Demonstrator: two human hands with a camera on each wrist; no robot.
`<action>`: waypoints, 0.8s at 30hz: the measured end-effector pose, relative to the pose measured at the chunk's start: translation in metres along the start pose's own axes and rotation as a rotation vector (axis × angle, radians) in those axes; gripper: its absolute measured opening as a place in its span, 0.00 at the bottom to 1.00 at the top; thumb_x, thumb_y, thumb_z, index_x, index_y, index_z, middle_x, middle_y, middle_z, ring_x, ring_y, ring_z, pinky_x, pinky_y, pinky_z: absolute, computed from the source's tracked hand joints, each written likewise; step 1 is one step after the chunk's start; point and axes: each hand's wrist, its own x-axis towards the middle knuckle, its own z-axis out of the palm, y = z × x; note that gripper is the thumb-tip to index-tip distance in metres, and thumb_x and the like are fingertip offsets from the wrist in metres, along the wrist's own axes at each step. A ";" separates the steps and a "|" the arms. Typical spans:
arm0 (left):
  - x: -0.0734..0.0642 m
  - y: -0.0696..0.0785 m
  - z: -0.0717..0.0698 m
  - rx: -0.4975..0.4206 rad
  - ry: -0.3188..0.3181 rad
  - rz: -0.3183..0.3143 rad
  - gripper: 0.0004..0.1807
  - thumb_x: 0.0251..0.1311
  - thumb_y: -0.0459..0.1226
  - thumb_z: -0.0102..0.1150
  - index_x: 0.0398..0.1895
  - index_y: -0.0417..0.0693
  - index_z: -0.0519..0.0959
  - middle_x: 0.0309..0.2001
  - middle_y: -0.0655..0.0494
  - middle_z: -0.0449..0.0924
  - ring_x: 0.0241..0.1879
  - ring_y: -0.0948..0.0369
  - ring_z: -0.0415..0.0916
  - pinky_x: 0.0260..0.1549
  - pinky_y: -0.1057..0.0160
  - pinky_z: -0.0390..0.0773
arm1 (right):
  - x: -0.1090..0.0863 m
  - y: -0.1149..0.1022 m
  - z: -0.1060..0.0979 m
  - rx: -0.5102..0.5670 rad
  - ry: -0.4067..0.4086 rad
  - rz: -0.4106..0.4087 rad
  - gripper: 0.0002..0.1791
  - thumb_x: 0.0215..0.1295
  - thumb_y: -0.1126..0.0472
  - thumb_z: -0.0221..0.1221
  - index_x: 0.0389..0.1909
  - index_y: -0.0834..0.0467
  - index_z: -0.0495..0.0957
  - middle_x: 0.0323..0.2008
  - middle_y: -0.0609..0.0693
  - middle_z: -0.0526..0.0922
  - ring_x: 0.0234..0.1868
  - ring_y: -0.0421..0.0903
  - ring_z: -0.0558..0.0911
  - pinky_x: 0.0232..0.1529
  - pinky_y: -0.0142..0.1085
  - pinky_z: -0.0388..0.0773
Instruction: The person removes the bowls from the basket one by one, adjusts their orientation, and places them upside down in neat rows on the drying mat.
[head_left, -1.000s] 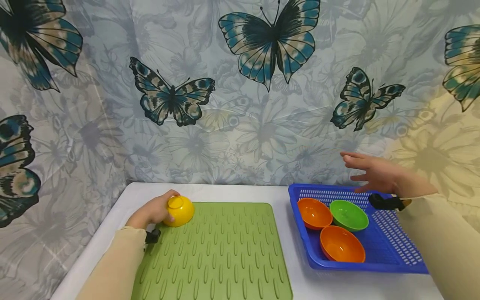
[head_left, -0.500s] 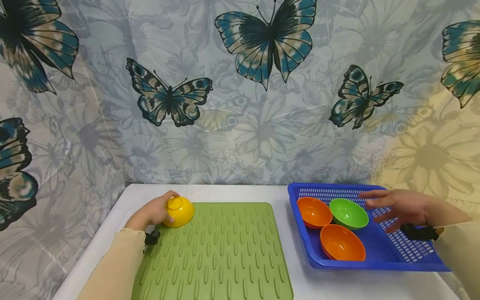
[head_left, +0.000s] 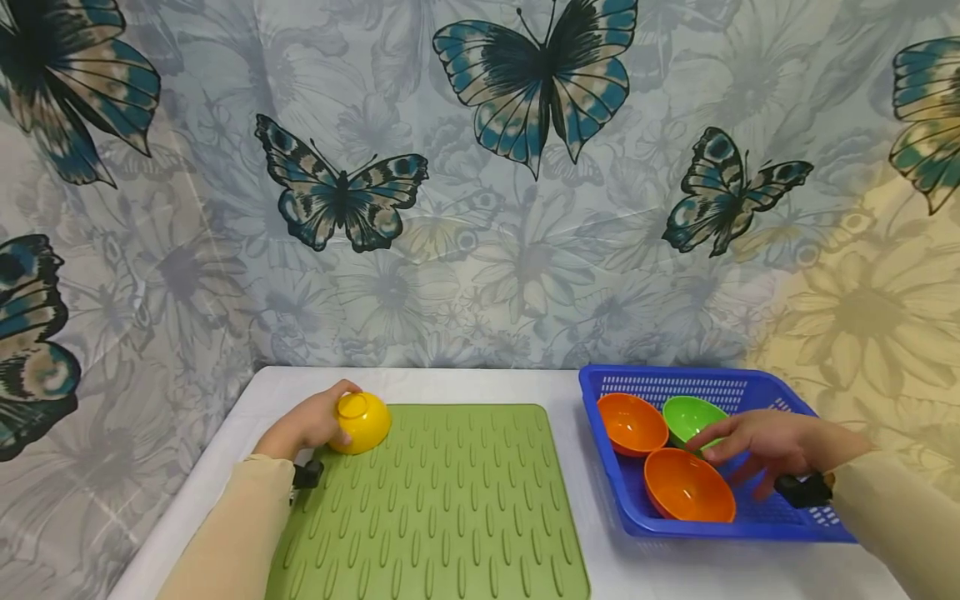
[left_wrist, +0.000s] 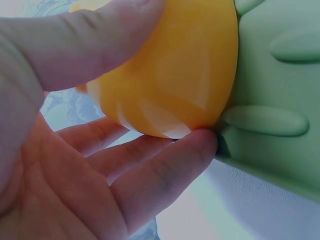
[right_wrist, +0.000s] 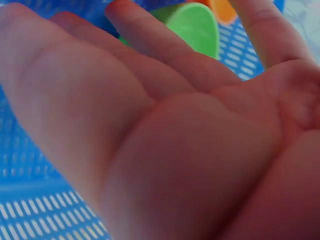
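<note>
My left hand [head_left: 309, 423] grips a small yellow bowl [head_left: 369, 425], which sits upside down at the back left corner of a green ridged mat [head_left: 450, 508]. In the left wrist view, the thumb lies over the yellow bowl [left_wrist: 185, 65] and a fingertip touches it near the rim, beside the mat. Over a blue basket [head_left: 750, 532] hovers my right hand [head_left: 780, 442], fingers spread and loosely bent. Its fingertips are by a green bowl [head_left: 686, 414] and the front orange bowl [head_left: 686, 487]; whether they touch either is unclear. Another orange bowl [head_left: 632, 425] sits at the basket's back left.
A white-covered table [head_left: 562, 467] lies under the mat and basket, with a strip between them. Behind stands a butterfly-patterned cloth [head_left: 525, 275], close to the table's back edge. The basket's raised sides surround the bowls.
My right hand has come down from above the basket, swinging right and then left toward the green and front orange bowls. The left hand and yellow bowl have stayed in place.
</note>
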 end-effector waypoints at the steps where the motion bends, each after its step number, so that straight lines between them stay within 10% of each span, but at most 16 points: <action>1: 0.000 0.000 0.000 0.003 0.003 -0.002 0.44 0.37 0.26 0.70 0.61 0.55 0.64 0.54 0.41 0.71 0.48 0.47 0.69 0.45 0.43 0.68 | 0.002 0.000 0.002 -0.001 0.001 0.007 0.21 0.65 0.61 0.55 0.58 0.63 0.72 0.53 0.63 0.72 0.42 0.63 0.78 0.34 0.59 0.76; 24: 0.002 -0.003 0.002 0.017 0.018 0.014 0.41 0.40 0.27 0.71 0.61 0.53 0.65 0.56 0.39 0.69 0.50 0.46 0.69 0.46 0.43 0.68 | 0.018 0.014 0.017 -0.014 0.007 0.052 0.31 0.45 0.82 0.48 0.53 0.61 0.76 0.46 0.61 0.71 0.39 0.60 0.78 0.30 0.51 0.79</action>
